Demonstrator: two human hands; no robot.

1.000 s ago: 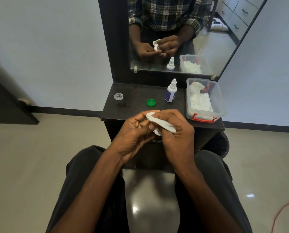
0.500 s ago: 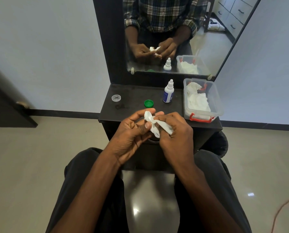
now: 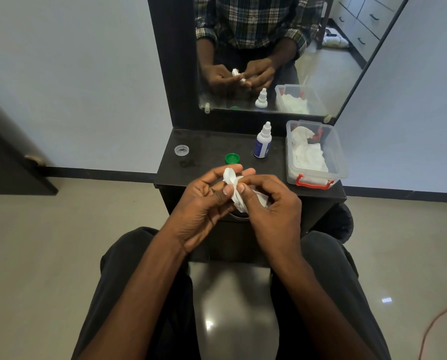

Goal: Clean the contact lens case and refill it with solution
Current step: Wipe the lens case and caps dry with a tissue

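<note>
Figure: view from the head camera, read from left to right. At the far left of the dark vanity shelf [image 3: 206,141] we noted a clear cap [image 3: 181,150], and nearer the middle a green cap [image 3: 232,158]; both lay off the case and apart from each other. We took them for the case's two lids. Just in front of the shelf edge the left hand [image 3: 204,201] grasped the contact lens case [image 3: 228,175], a small white piece pinched between thumb and fingertips; only its upper rim showed above the fingers. Touching it from the right, the right hand [image 3: 271,206] held a crumpled white tissue [image 3: 239,201] curled under its thumb and fingers, and pressed the tissue against the case. We judged the step in hand to be the wiping of the wells, so that the cleaning half of the task was under way and the refill not yet begun. Behind the hands the solution bottle [image 3: 263,144] stood upright, with its nozzle cap on as far as we could tell. At the right end of the shelf sat a clear plastic box [image 3: 340,162] with red latches, holding more white tissue. The next move, in our judgement, called for freeing the right hand of the tissue, reaching for the bottle, and holding the case level while each well was filled. The caps would go on after that.
</note>
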